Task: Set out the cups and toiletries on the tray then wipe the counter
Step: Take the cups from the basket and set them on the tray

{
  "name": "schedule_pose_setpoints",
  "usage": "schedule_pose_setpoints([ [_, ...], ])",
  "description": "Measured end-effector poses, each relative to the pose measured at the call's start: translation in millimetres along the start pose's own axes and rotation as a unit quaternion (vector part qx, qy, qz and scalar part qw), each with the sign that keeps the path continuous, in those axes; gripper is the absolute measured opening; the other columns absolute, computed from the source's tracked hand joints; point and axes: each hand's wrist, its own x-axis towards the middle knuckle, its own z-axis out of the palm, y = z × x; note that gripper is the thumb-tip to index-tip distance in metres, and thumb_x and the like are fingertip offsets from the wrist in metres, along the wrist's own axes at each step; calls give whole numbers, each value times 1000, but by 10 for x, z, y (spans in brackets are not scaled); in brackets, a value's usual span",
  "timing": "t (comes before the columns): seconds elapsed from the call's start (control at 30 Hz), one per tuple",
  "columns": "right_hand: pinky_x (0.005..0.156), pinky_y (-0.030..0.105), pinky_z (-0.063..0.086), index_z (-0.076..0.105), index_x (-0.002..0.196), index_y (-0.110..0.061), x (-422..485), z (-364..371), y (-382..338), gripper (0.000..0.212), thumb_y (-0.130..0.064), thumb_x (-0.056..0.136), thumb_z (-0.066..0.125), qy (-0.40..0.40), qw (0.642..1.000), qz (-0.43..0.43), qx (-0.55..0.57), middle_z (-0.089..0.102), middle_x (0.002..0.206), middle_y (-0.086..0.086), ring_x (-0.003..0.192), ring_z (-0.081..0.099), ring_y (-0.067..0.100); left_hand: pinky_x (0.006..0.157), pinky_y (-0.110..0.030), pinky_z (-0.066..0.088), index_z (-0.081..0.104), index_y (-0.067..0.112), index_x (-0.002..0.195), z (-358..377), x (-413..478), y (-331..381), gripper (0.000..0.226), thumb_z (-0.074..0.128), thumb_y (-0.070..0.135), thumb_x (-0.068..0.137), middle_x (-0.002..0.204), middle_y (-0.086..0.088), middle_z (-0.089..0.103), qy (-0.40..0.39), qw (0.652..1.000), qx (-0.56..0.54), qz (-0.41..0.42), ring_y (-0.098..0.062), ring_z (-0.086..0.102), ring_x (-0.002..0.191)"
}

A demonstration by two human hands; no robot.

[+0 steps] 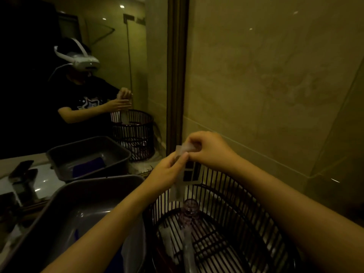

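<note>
Both hands are raised above a black slatted basket [222, 196] in dim light. My left hand [167, 174] grips the middle of a long, thin, clear-wrapped toiletry packet [178, 189] that hangs down toward the basket. My right hand [204, 147] pinches the packet's top end. Inside the basket stands a clear purplish glass cup [190, 208], with other wrapped items lying beside it. A grey plastic tray [65, 219] sits to the left of the basket, and something blue lies in it.
A mirror [82, 75] on the left reflects a person, the tray and the basket. A dark faucet [21, 178] stands over the sink at far left. A tiled wall [275, 85] closes the right side behind the basket.
</note>
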Motion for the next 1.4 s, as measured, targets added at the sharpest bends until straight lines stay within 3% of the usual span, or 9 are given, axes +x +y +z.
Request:
schedule_pose_setpoints([
  [0.07, 73, 19, 37, 58, 83, -26, 22, 34, -48, 9, -24, 80, 66, 29, 999, -11, -43, 47, 88, -8, 90, 45, 10, 70, -13, 50, 64, 39, 89, -25, -13, -18, 30, 39, 53, 82, 87, 20, 71, 25, 1000, -7, 8, 1, 64, 93],
  [0.13, 90, 29, 38, 61, 102, -25, 34, 37, -52, 23, -29, 80, 67, 23, 998, -15, -48, 42, 104, -7, 106, 37, 13, 61, -7, 48, 66, 32, 87, -46, -38, -37, 32, 36, 44, 91, 79, 21, 72, 35, 999, -15, 18, 4, 65, 80],
  [0.33, 102, 31, 34, 31, 140, -33, 53, -39, 243, 66, -27, 82, 64, -75, 992, 59, 85, 28, 148, -3, 134, 28, 16, 57, -22, 55, 62, 20, 93, -213, -71, -165, 31, 35, 37, 94, 75, 3, 75, 91, 986, -127, -50, -12, 71, 73],
  [0.57, 110, 34, 35, 32, 141, -13, -117, 514, 972, 58, -21, 89, 57, -317, 903, 291, 14, 36, 147, 10, 133, 39, 25, 58, -39, 57, 61, 15, 98, -364, 24, -253, 30, 39, 36, 93, 90, -8, 69, 140, 894, -400, -148, -22, 65, 84],
  [0.7, 108, 35, 38, 35, 140, -11, -234, 948, 1239, 58, -23, 88, 58, -391, 852, 344, -54, 40, 145, 10, 130, 42, 26, 64, -28, 55, 62, 13, 97, -403, 77, -292, 40, 53, 48, 81, 83, -4, 65, 92, 873, -451, -163, -15, 60, 80],
  [0.8, 107, 34, 38, 31, 142, -12, -301, 1200, 1406, 64, -22, 86, 62, -383, 840, 380, -59, 35, 148, 10, 133, 39, 27, 56, -17, 48, 62, 15, 81, -385, 104, -336, 26, 65, 38, 70, 58, 6, 51, 61, 838, -520, -151, -5, 48, 52],
  [0.97, 115, 41, 20, 12, 148, -17, -368, 1534, 1620, 93, -38, 78, 69, -367, 842, 386, -85, 14, 157, 10, 144, 14, 31, 46, -13, 40, 50, 18, 63, -378, 193, -442, 26, 56, 39, 78, 50, 7, 41, 37, 800, -582, -143, -3, 39, 43],
  [1.17, 110, 31, 32, 21, 144, -14, -488, 1881, 1768, 98, -24, 67, 81, -263, 890, 366, 66, 34, 148, 8, 136, 35, 24, 43, -12, 34, 47, 20, 61, -440, 212, -644, 33, 48, 45, 83, 46, 8, 42, 39, 791, -597, -128, -3, 39, 40],
  [1.4, 109, 41, 38, 32, 137, -12, -639, 2189, 1886, 91, -14, 63, 84, -139, 900, 367, 192, 43, 138, 11, 130, 41, 26, 43, -12, 30, 52, 20, 60, -458, 212, -731, 47, 34, 52, 89, 43, 6, 42, -18, 768, -632, -105, -5, 40, 38],
])
